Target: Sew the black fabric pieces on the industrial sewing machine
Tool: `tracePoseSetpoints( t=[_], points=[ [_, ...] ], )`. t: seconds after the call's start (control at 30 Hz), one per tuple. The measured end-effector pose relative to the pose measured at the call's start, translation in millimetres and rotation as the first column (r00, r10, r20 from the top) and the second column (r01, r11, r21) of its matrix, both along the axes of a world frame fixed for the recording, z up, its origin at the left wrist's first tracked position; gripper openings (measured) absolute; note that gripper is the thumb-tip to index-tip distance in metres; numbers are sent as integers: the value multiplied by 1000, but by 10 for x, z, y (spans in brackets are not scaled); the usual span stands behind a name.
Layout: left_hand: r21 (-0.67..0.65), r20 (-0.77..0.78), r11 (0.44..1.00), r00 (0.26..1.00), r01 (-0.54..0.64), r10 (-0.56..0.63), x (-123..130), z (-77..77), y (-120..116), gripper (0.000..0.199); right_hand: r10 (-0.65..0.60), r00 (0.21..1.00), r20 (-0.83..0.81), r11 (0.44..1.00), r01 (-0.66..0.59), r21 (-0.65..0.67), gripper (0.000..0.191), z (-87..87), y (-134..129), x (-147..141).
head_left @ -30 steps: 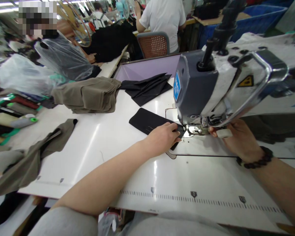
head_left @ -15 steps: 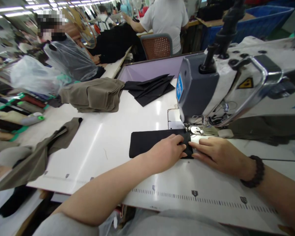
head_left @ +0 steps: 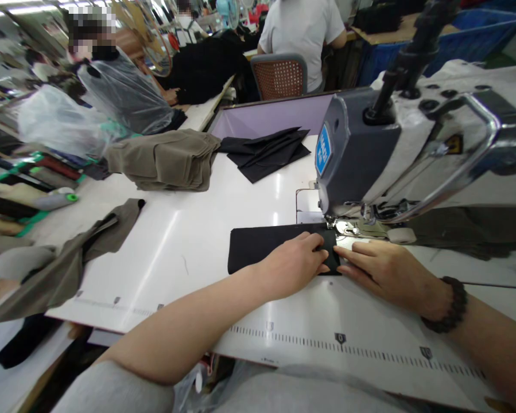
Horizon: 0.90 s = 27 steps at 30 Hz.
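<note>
A folded black cloth piece (head_left: pixel 258 246) lies flat on the white sewing table (head_left: pixel 223 312), its right end by the presser foot (head_left: pixel 346 228) of the sewing machine (head_left: pixel 356 155). My left hand (head_left: pixel 296 261) rests on the cloth near that end, fingers bent and pressed together; whether they pinch the fabric is hidden. Just right of it, my right hand (head_left: pixel 382 272) lies low on the table with its fingertips at the cloth's right edge, index finger stretched out and the others partly curled. A dark beaded bracelet is on the right wrist.
Behind the cloth are a brown fabric stack (head_left: pixel 167 160) and black pieces (head_left: pixel 270 152). Brown strips (head_left: pixel 107 241) hang over the table's left side, near thread cones (head_left: pixel 55 198). A person in white (head_left: pixel 301 34) is beyond a chair (head_left: pixel 279 77); another is at upper left.
The view has shifted slightly, and the machine appears a little farther right. Both hands keep nearly the same place on the cloth. The far person's outstretched arm is no longer visible.
</note>
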<state>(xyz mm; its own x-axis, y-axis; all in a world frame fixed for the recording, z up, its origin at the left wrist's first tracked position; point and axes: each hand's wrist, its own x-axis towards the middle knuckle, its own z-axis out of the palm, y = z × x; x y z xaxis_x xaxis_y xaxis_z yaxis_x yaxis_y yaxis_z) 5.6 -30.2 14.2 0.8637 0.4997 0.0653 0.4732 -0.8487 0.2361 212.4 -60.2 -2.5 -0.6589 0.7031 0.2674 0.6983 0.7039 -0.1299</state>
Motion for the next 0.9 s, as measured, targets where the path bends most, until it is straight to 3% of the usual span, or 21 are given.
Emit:
tracePoseSetpoints(
  t=[0.2, 0.3, 0.57, 0.9],
  points=[
    [21, 11, 983, 983, 183, -183, -13, 51, -105, 24, 148, 989, 10, 983, -148, 107, 33, 95, -90, -52],
    [30, 0, 979, 980, 200, -200, -33, 55, -160, 25, 162, 987, 5, 980, -161, 118, 33, 97, -115, -75],
    [128, 5, 974, 982, 185, -187, -55, -2, -124, 28, 95, 995, 31, 990, -97, 98, 35, 39, -80, -40],
    [122, -14, 985, 992, 123, -122, -8, -37, 117, 25, -58, 996, 61, 998, 56, 43, 39, -63, 26, -14]
  ],
)
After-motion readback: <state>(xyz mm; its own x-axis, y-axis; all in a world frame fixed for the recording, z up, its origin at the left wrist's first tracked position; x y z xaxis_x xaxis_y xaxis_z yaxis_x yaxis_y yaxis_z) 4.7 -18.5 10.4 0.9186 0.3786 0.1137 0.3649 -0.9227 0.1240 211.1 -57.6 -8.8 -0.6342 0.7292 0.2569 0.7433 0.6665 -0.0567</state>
